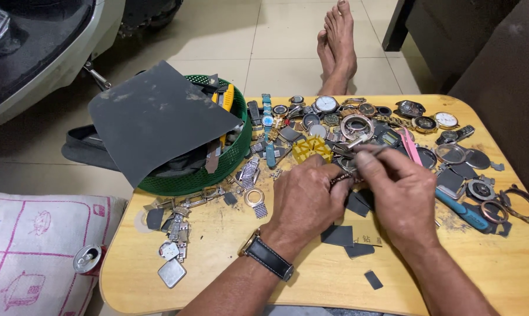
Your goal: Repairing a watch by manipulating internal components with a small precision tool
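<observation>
My left hand (308, 199), a black-strapped wristwatch on its wrist, is closed around a small brown ring-shaped watch part (340, 178) over the middle of a low wooden table (229, 257). My right hand (402, 190) pinches a thin metal tool (364, 150) whose tip points at that part. Both hands touch at the fingertips. What lies under the palms is hidden.
Many watches, cases and straps (334, 117) cover the table's far half. A green basket (217, 169) with a dark grey abrasive sheet (153, 117) stands at the left. Blue-handled tool (460, 210), pink tweezers (412, 146), yellow holder (311, 149). My bare feet (337, 47) beyond; cushion and can (88, 257) left.
</observation>
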